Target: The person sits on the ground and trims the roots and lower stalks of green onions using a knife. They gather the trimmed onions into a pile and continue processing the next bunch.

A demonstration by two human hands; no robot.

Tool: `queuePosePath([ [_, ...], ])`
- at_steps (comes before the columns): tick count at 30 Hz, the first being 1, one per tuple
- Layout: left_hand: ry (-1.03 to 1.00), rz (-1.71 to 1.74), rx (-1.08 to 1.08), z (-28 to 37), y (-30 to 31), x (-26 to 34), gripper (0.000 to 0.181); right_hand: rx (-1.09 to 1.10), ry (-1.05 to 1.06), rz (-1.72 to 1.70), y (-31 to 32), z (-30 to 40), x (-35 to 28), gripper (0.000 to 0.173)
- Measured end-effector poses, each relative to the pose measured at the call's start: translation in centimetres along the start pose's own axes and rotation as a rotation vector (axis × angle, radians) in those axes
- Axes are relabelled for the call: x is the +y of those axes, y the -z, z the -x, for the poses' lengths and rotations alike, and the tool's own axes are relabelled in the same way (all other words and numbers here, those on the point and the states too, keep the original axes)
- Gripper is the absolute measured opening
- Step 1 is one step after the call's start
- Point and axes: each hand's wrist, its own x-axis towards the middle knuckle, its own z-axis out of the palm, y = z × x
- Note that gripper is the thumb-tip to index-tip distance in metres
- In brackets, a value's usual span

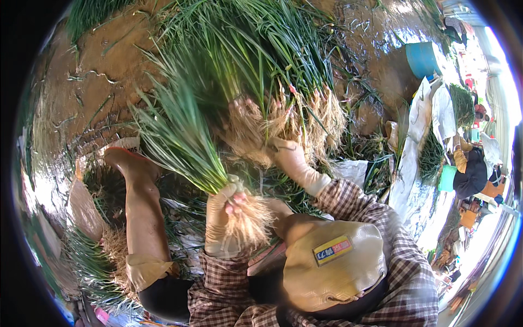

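Observation:
My left hand (222, 204), in a pale glove, grips a bunch of green onions (204, 163) just above the pinkish bulbs. Its long green leaves fan out to the upper left, and the tan roots hang over my wrist. A large heap of green onions (261, 53) lies ahead, leaves away from me and a thick mass of roots (322, 118) towards me. Against the near side of those roots is my right hand (288, 157), also gloved, with bent fingers. Whether its fingers hold any stalk is hidden.
Wet brown floor (118, 69) surrounds the heap, with loose leaves on it. More green onions (88, 257) lie at the left beside my bare leg (145, 212). White sheeting (410, 151) and a blue tub (423, 59) stand right; a person (470, 175) sits beyond.

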Motion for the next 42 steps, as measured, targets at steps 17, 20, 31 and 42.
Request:
queuePosePath([
  [17,-0.379,0.423,-0.017,4.4,-3.7,6.8,0.014,-0.910,-0.125,-0.401,6.5,1.5,-4.5,0.028],
  [20,-0.525,0.423,-0.056,3.4,-0.4,9.5,0.017,-0.475,0.287,-0.045,3.6,-3.6,-2.7,0.068],
  [31,-0.491,0.486,-0.057,-0.3,-1.7,1.0,0.029,0.569,0.285,-0.053,10.1,-10.5,0.0,0.009],
  [42,-0.071,0.711,-0.162,0.2,-3.1,-0.2,0.027,0.366,0.056,-0.060,10.2,-4.8,3.7,0.009],
])
